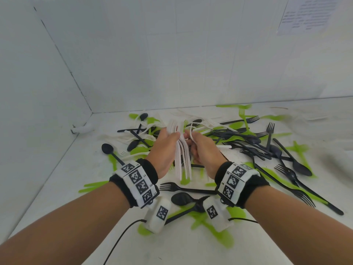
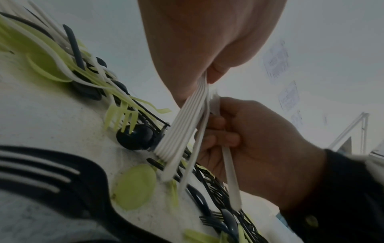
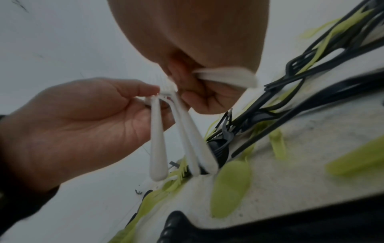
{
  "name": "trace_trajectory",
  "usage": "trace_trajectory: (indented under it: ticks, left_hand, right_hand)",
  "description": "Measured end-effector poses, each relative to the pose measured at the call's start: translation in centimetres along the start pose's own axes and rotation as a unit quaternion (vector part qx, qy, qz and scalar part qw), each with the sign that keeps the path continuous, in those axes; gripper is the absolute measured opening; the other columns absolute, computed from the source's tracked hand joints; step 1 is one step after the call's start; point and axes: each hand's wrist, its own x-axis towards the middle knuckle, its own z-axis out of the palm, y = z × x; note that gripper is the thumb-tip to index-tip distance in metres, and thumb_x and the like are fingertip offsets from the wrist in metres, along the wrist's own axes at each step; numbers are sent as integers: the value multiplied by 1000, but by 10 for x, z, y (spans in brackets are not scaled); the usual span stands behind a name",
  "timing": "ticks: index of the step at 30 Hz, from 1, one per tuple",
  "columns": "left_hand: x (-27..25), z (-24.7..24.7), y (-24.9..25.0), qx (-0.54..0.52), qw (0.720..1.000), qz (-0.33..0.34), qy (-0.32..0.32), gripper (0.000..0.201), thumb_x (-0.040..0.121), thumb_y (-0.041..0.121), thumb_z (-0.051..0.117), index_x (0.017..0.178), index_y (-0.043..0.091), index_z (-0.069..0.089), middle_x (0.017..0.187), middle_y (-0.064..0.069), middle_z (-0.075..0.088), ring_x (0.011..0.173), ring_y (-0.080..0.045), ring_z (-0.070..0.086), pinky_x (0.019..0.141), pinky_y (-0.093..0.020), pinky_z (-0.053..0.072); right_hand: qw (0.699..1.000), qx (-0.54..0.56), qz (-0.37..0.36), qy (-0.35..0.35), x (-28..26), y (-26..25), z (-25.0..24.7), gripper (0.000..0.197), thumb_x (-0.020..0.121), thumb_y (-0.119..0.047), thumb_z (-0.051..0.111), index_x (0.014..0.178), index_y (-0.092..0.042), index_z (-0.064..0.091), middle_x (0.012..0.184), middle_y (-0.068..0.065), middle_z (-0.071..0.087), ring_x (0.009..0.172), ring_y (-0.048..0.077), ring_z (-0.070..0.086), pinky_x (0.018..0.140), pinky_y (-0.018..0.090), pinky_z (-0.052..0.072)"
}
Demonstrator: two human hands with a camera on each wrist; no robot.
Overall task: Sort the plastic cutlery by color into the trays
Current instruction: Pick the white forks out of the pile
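Bare forearms, black fabric wristbands (image 1: 148, 170) on both wrists, white segmented bands printed with black square code markers (image 1: 138, 183), white boxy camera housings (image 1: 159, 214) beneath each wrist, thin black cables (image 1: 122, 238) trailing back.

Head view: looks forward and down from above both forearms, over the white table (image 1: 57, 188) toward the far corner at 11 o'clock.
Left wrist view: sits very near under the left hand (image 2: 207, 41), facing toward 2 o'clock, with the right hand (image 2: 259, 148) close.
Right wrist view: equally near, facing toward 10 o'clock.
Shared: all three see the bundle of white forks (image 1: 182, 155) between the hands and the scattered cutlery below.
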Motion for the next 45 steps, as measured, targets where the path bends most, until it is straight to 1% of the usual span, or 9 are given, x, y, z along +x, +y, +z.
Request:
trace_trajectory:
  ticks: [4, 10, 14, 18, 23, 30, 36, 40, 45]
  left_hand:
    - [-2, 8, -4, 25, 1000, 17, -2, 39, 94, 25, 52, 131, 16, 53, 125, -12, 68, 117, -25, 67, 102, -53, 53]
    - [1, 9, 0, -28, 1000, -2, -4, 32, 107, 25, 48, 136, 13, 47, 131, -12, 64, 123, -22, 63, 105, -47, 51]
    - [4, 5, -2, -26, 1000, 8, 9, 37, 106, 31, 51, 139, 15, 46, 134, -5, 62, 125, -15, 61, 105, -39, 49]
    - [4, 5, 1, -57, 998, 2, 20, 37, 107, 31, 51, 138, 13, 44, 135, -8, 60, 123, -18, 62, 105, -40, 50]
    - [11, -1, 12, -126, 991, 1, 45, 40, 107, 26, 51, 140, 10, 36, 140, -14, 52, 122, -23, 62, 103, -46, 51]
    - [7, -1, 15, -130, 991, -7, 39, 33, 108, 24, 45, 137, 7, 44, 134, -23, 57, 116, -35, 66, 96, -57, 55]
    - [2, 1, 15, -83, 996, 14, 29, 25, 109, 25, 43, 130, 12, 51, 128, -17, 61, 111, -24, 69, 95, -43, 57]
    - [-2, 1, 18, -63, 997, 26, 21, 14, 110, 24, 42, 102, 32, 51, 122, -8, 63, 107, -15, 65, 84, -31, 53]
    - [-3, 3, 18, -58, 998, 22, 28, 9, 109, 28, 43, 111, 31, 51, 129, -12, 61, 122, -22, 60, 106, -43, 48]
  right_hand:
    - [996, -76, -44, 22, 12, 15, 11, 44, 103, -50, 36, 128, -31, 68, 122, -14, 70, 114, 6, 63, 104, 36, 50]
    - [998, -62, 5, 2, 29, 27, 20, 50, 83, -83, 41, 131, -71, 48, 154, -8, 46, 144, 16, 41, 117, 46, 37]
    - [996, 82, -35, 27, 17, 15, 24, 50, 98, -46, 60, 146, -40, 51, 134, -8, 64, 120, 3, 61, 107, 33, 49]
    - [987, 24, -123, 105, 7, 15, 22, 23, 99, -34, 64, 120, -40, 70, 80, -9, 59, 81, 11, 60, 84, 33, 55]
    - [977, -105, -175, 62, 6, 21, 15, 25, 97, -40, 63, 121, -39, 72, 112, -8, 71, 103, 9, 68, 96, 41, 56]
    - [986, -74, -149, 21, 2, 17, 11, 35, 101, -13, 60, 132, -28, 69, 93, -9, 75, 79, 5, 65, 83, 27, 57]
    - [993, 21, -115, -12, 2, 22, 17, 39, 98, -14, 67, 134, -28, 66, 110, 17, 73, 92, 25, 67, 98, 55, 55]
    - [993, 31, -114, -22, 1, 23, 18, 44, 95, -16, 71, 137, -27, 64, 94, 7, 72, 87, 15, 64, 96, 40, 56]
    - [990, -2, -139, 3, -1, 21, 17, 41, 96, -8, 68, 134, -25, 67, 91, 0, 69, 79, 10, 62, 83, 33, 58]
